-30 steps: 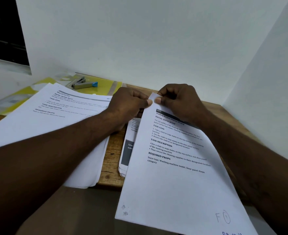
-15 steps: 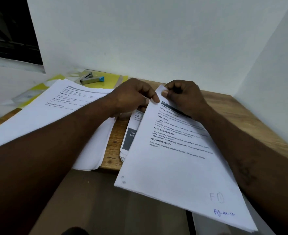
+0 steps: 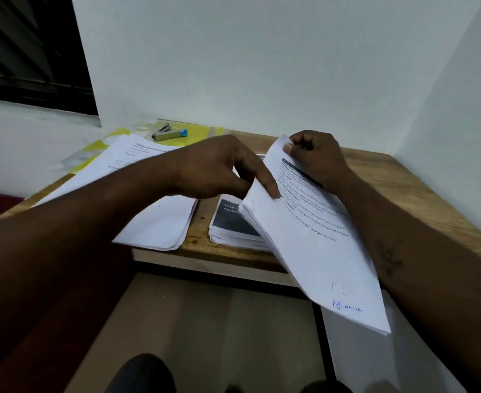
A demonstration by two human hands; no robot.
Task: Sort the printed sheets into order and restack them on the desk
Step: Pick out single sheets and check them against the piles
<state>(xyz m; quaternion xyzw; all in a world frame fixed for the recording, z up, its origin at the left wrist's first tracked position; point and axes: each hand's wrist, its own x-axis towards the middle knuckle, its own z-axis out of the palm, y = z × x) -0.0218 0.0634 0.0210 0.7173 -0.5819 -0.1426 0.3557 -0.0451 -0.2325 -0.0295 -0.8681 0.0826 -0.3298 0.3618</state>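
Observation:
A thick bundle of printed sheets (image 3: 316,251) is lifted and tilted over the desk's front edge, its top page showing printed headings and a blue handwritten note near the bottom. My right hand (image 3: 316,160) pinches the bundle's top corner. My left hand (image 3: 222,168) grips its left edge, thumb on the top page and fingers underneath. Beneath the bundle a second stack (image 3: 233,222) with a dark printed block lies on the wooden desk (image 3: 389,180). A third stack of printed sheets (image 3: 151,222) lies to the left, partly hidden by my left forearm.
A stapler with a blue end (image 3: 170,134) rests on a yellow folder (image 3: 202,131) at the desk's back left. White walls close the desk behind and on the right. A dark window (image 3: 29,52) is at upper left. My shoes show on the floor below.
The bundle has risen and tilted more steeply. My left hand slid from the top corner down the bundle's left edge. My right hand kept its pinch on the top corner.

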